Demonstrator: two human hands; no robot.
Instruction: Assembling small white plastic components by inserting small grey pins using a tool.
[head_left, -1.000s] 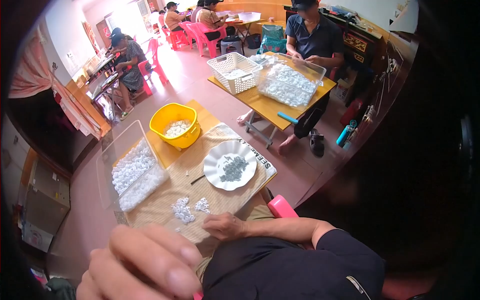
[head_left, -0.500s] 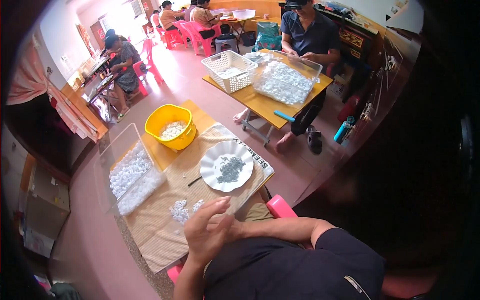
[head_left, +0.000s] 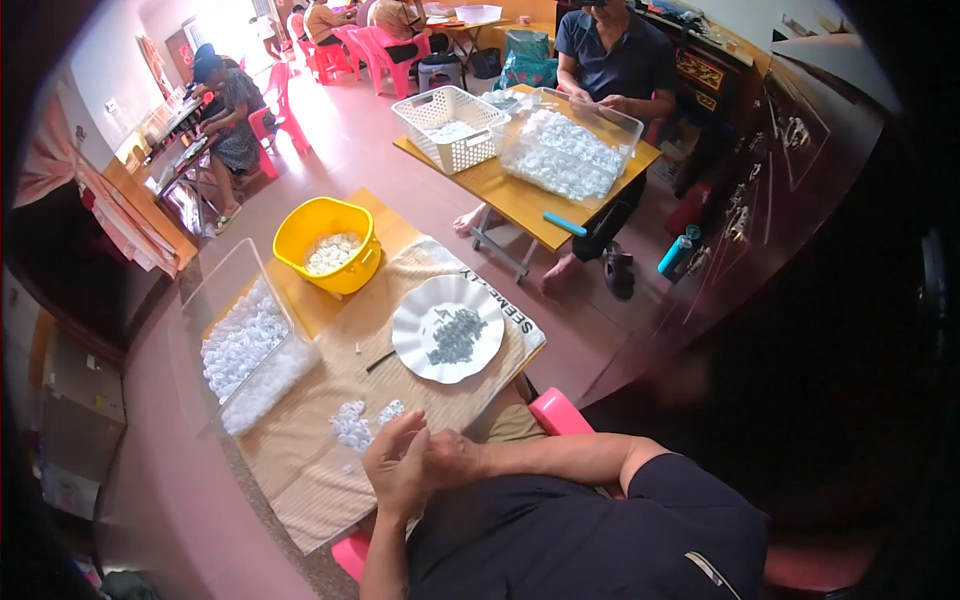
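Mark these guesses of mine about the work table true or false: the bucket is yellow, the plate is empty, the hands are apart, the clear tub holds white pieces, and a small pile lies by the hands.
1. The bucket is yellow. True.
2. The white plate is empty. False: a heap of small grey parts lies in its middle.
3. The left hand and right hand are far apart. False: they meet at the near edge of the table.
4. The clear tub holds white pieces. True.
5. A small pile of white pieces lies on the cloth just ahead of the hands. True.
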